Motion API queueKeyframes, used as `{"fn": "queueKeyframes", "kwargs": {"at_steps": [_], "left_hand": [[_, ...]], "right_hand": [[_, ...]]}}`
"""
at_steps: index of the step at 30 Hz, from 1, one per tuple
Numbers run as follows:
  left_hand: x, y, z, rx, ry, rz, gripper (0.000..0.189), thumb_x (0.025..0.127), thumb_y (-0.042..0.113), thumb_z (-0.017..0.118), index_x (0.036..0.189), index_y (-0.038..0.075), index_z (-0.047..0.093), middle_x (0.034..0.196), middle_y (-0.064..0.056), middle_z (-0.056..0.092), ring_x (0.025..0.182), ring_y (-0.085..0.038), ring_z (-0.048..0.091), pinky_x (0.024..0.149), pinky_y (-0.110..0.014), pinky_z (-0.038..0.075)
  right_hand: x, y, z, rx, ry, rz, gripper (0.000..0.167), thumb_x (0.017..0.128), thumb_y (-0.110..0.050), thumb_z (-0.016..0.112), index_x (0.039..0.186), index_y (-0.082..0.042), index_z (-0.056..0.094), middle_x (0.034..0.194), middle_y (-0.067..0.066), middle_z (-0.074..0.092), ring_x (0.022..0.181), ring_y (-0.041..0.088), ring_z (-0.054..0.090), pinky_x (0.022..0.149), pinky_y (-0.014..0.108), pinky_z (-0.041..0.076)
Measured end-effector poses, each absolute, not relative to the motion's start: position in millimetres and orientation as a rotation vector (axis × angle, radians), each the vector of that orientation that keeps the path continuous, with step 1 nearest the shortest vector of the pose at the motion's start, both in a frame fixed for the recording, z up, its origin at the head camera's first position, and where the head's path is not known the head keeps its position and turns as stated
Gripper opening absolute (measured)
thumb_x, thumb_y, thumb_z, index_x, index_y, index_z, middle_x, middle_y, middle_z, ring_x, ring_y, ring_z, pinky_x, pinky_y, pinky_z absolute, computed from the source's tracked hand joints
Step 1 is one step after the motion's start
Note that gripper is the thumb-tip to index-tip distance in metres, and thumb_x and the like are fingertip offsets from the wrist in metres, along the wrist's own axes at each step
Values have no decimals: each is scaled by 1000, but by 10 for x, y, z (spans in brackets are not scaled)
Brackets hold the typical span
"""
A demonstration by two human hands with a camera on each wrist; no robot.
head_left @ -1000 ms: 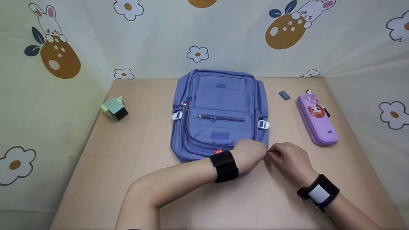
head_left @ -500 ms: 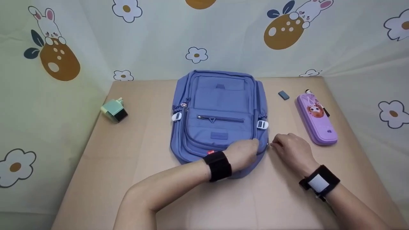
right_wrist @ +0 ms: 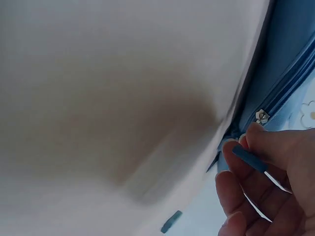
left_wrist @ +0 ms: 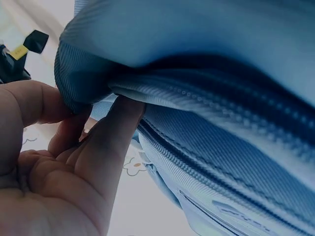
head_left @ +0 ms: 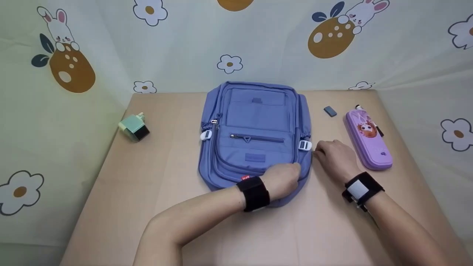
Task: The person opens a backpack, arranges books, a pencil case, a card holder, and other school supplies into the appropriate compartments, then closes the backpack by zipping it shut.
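A blue backpack lies front side up on the table. At its lower right corner my left hand holds the bag. In the left wrist view, thumb and fingers of the left hand pinch the fabric edge beside a zipper. My right hand is at the bag's right side, just below the white strap buckle. Seen from the right wrist, the fingers of the right hand pinch a zipper pull with a blue tab, close to a metal slider.
A purple pencil case lies right of the bag, with a pen partly showing beside it. A small blue-grey block lies at the back right. A mint-green object with a black face stands at the left. Printed cloth walls surround the table.
My right hand has moved up along the bag's right side, away from the lower corner. The left hand has shifted slightly left and stays at the lower right corner.
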State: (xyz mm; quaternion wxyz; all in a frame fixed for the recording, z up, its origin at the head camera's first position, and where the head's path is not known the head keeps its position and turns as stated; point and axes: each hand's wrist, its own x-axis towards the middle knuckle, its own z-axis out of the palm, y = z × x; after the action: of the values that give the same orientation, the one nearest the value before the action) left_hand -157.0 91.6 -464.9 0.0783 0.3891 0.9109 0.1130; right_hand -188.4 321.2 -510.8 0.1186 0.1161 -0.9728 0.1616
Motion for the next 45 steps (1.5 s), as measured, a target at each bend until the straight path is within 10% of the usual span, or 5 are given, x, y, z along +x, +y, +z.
{"fn": "queueKeyframes", "kwargs": {"at_steps": [45], "left_hand": [[-1485, 946, -4689, 1274, 2827, 98, 6, 96, 13, 62, 91, 11, 63, 80, -1, 67, 65, -19, 66, 48, -35, 54]], "right_hand": [[-2277, 3224, -4997, 143, -2867, 544, 18, 96, -12, 63, 107, 1, 71, 100, 22, 71, 90, 43, 65, 77, 57, 50]]}}
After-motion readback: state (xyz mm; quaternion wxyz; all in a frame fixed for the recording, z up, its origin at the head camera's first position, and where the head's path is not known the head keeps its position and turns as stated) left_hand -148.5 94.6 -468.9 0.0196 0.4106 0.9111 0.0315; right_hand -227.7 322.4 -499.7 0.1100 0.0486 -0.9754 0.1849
